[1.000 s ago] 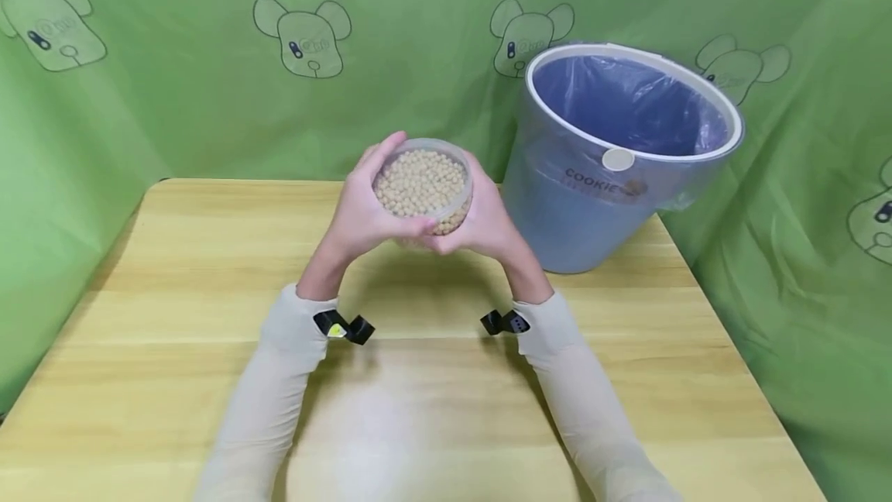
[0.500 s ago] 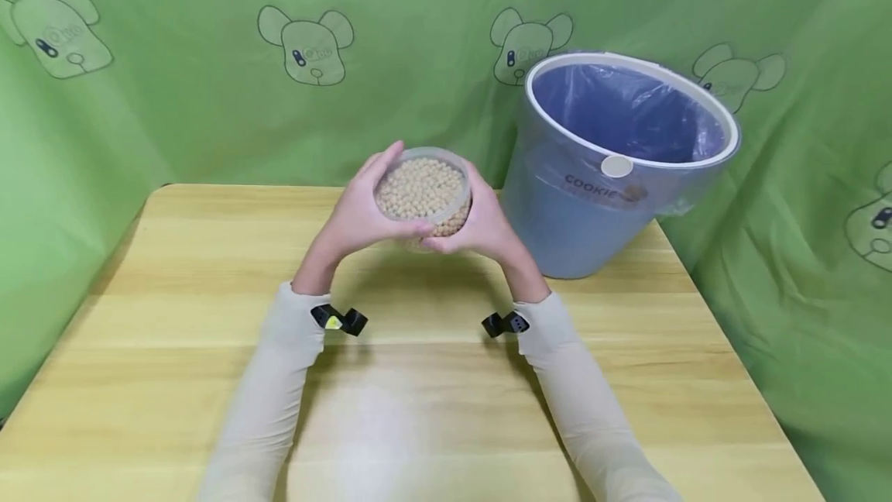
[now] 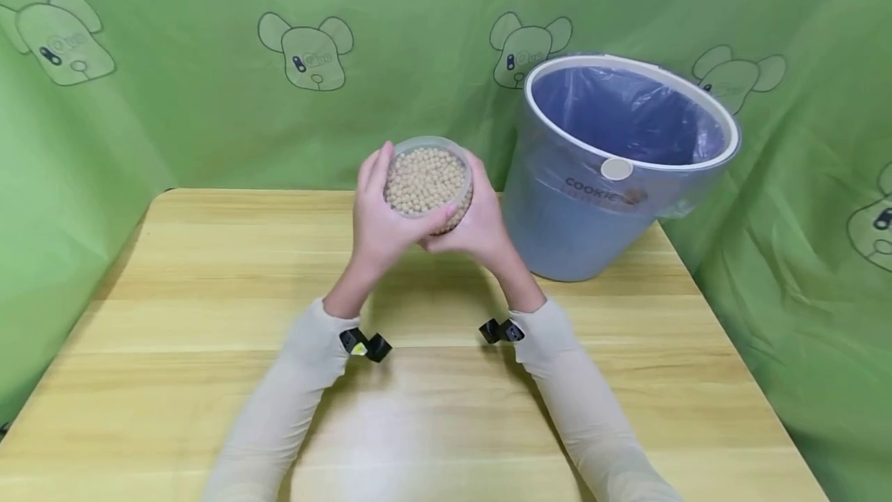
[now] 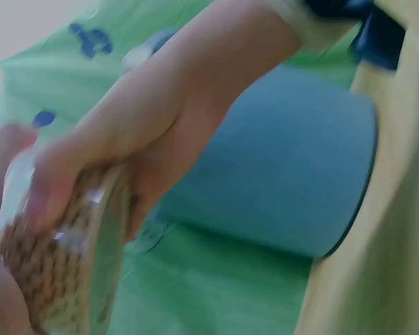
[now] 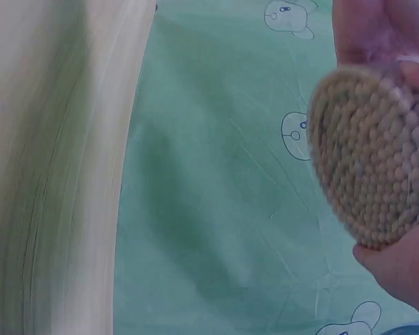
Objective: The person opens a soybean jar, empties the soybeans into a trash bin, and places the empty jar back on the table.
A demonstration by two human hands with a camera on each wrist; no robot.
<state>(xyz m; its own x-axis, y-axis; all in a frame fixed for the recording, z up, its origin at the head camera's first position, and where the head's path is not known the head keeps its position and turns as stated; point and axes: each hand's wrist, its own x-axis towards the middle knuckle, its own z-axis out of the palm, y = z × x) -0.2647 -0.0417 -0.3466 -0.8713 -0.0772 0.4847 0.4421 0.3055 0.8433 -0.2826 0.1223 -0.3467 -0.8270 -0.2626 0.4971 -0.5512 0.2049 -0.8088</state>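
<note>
Both hands hold a clear round plastic tub [image 3: 425, 142] up over the far part of the table. It is filled with small round beige beans [image 3: 427, 179]. My left hand [image 3: 379, 219] grips its left side, fingers spread up the wall and thumb across the near side. Around the right side curls my right hand [image 3: 482, 215], its thumb low at the front, partly behind the left thumb. The right wrist view shows the tub's underside [image 5: 370, 160], packed with beans against the clear plastic. Blur softens the tub wall [image 4: 63, 258] in the left wrist view.
A tall translucent blue bucket [image 3: 564, 223], labelled COOKIE and lined with a plastic bag, stands at the table's back right with its mouth uncovered. The wooden table [image 3: 209, 316] meets a green patterned curtain [image 3: 418, 53] behind and at both sides.
My left hand and forearm have swung to the right, and the left thumb reaches farther across the tub's front. The tub has shifted slightly right and up. The bucket stays put.
</note>
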